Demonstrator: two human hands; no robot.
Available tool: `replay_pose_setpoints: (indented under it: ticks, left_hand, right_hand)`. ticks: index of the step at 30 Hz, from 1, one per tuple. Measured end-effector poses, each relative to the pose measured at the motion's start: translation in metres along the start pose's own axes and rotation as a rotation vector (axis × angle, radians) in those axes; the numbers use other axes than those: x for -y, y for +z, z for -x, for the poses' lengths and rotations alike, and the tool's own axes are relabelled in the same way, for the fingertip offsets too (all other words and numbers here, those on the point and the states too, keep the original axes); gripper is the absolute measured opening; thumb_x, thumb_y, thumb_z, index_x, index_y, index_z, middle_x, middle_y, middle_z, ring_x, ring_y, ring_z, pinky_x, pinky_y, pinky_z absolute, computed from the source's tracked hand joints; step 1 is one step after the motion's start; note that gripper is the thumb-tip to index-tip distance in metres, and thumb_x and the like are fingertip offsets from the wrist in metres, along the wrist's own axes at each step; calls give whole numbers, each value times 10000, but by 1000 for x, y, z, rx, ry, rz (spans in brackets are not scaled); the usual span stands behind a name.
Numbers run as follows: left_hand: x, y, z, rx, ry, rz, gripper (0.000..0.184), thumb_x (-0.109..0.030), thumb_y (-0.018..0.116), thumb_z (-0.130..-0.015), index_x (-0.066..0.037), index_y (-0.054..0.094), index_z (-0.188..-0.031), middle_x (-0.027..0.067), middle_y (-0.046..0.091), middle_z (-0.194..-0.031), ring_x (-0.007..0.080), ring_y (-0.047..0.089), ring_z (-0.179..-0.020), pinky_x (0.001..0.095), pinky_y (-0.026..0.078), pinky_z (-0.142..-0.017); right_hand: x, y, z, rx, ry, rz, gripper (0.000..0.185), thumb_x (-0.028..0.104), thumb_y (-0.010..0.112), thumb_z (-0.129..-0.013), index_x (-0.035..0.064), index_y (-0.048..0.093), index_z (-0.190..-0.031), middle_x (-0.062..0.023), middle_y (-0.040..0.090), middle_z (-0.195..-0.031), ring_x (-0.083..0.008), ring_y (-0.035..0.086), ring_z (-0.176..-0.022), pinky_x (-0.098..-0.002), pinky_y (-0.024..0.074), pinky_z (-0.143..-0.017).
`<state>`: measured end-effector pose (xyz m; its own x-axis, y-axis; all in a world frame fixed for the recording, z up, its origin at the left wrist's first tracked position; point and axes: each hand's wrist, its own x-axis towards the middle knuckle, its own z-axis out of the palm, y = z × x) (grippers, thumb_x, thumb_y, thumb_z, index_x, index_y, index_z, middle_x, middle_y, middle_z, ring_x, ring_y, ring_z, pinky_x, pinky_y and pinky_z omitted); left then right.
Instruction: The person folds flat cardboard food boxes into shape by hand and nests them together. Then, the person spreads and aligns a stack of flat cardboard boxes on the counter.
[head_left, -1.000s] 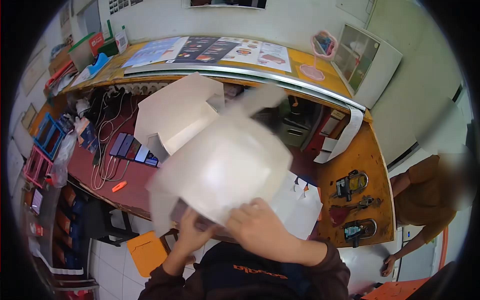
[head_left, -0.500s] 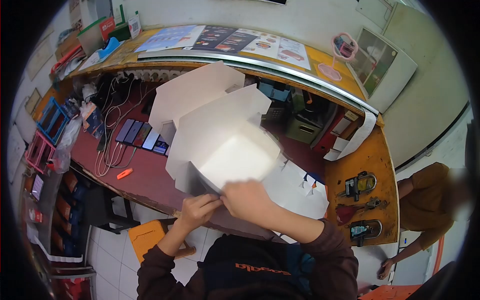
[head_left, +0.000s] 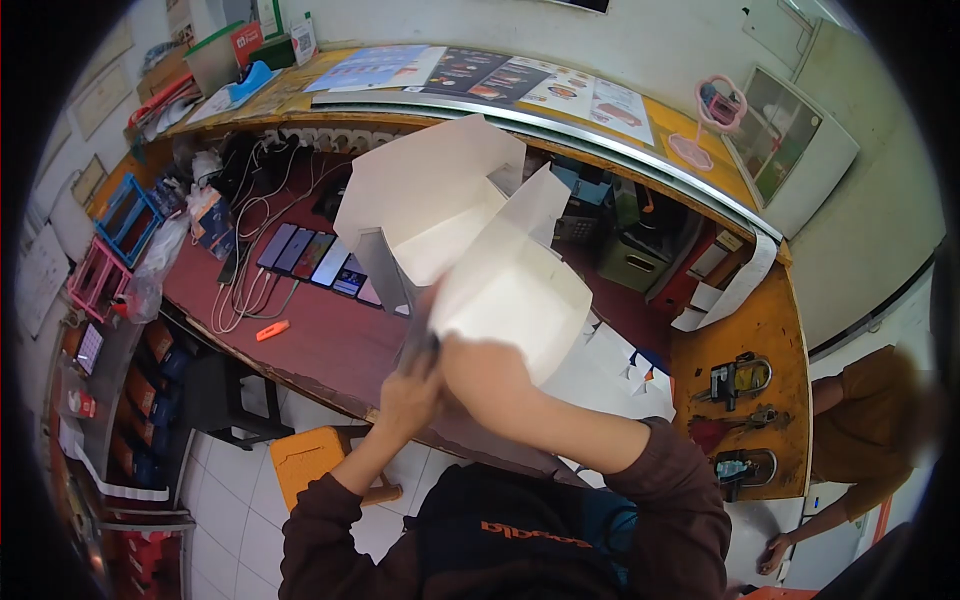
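White boxes [head_left: 430, 180] number two; both hands [head_left: 409, 400] grip the nearer box [head_left: 515, 295].

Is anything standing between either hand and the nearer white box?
Nothing visible: the left hand and right hand are both at the near corner of the nearer white box, though blur hides exact finger contact. The farther white box sits beyond, not between.
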<state>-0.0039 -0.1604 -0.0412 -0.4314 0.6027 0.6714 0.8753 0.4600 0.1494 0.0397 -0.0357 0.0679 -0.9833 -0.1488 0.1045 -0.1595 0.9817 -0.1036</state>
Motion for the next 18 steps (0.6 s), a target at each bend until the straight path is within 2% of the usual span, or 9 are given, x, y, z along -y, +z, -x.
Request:
replay_pose_setpoints:
  ticks: [2, 4, 7, 9, 12, 13, 14, 15, 18]
  left_hand:
    - [1, 4, 2, -63, -89, -122, 391, -97, 604, -642, -98, 540, -1027, 76, 580, -921, 232, 584, -612, 316, 465, -478]
    - [-10, 5, 6, 147, -200, -166, 396, -63, 572, -658, -59, 509, -1048, 100, 561, -976, 245, 595, -705, 316, 474, -529]
    - [-12, 15, 11, 175, -285, -109, 386, -71, 577, -675, -39, 498, -1051, 113, 539, -1033, 251, 586, -764, 317, 474, -569]
    - [-20, 16, 9, 59, -273, -13, 404, -82, 575, -698, -33, 476, -1086, 118, 537, -1036, 257, 584, -771, 311, 473, -563]
    - [-39, 25, 11, -90, -347, 253, 485, -174, 613, -745, -31, 418, -1166, 149, 483, -1129, 303, 539, -921, 346, 472, -673]
    - [-53, 23, 3, -191, -315, 235, 526, -223, 642, -732, -42, 415, -1171, 158, 438, -1177, 345, 469, -1013, 393, 442, -749]
    - [-62, 22, 0, -290, -281, 214, 570, -273, 670, -718, -53, 412, -1176, 167, 393, -1225, 388, 399, -1105, 440, 412, -825]
    - [-63, 35, 6, -331, -230, 232, 678, -354, 739, -636, -105, 420, -1180, 169, 326, -1278, 446, 261, -1184, 550, 286, -933]
    - [-65, 46, -5, -306, -99, 133, 687, -367, 769, -586, -145, 441, -1147, 169, 357, -1246, 459, 298, -1156, 594, 244, -950]
  right_hand:
    - [-2, 8, -6, 59, -4, 14, 143, 130, 563, -696, 7, 577, -768, -133, 606, -670, -264, 626, -623, -342, 490, -478]
    - [-11, 29, -13, 119, 5, 32, 162, 149, 528, -727, 8, 560, -802, -148, 596, -649, -291, 616, -615, -378, 486, -496]
    - [-35, 38, -24, 173, -78, -41, 204, 199, 534, -757, 22, 601, -834, -153, 604, -704, -298, 614, -698, -376, 493, -596]
    - [-57, 24, -27, 393, -87, -214, 262, 277, 537, -790, 46, 603, -895, -160, 603, -736, -315, 596, -757, -393, 473, -692]
    - [-101, -10, -18, -214, 116, -231, 330, 356, 550, -792, 49, 577, -909, -154, 591, -898, -294, 557, -885, -387, 430, -761]
    - [-112, -31, -18, -274, 231, 17, 343, 358, 559, -787, 46, 561, -929, -145, 575, -962, -274, 536, -938, -363, 418, -782]
    - [-135, -26, -23, -326, 227, 47, 446, 392, 517, -813, -18, 509, -988, -198, 504, -1000, -359, 551, -893, -420, 441, -748]
    - [-159, -13, -31, -248, 218, -84, 438, 396, 490, -829, -23, 527, -953, -211, 526, -961, -366, 558, -870, -429, 443, -735]
    - [-186, -5, -39, -30, 182, -230, 446, 397, 438, -859, -31, 562, -866, -236, 562, -861, -380, 570, -815, -446, 447, -711]
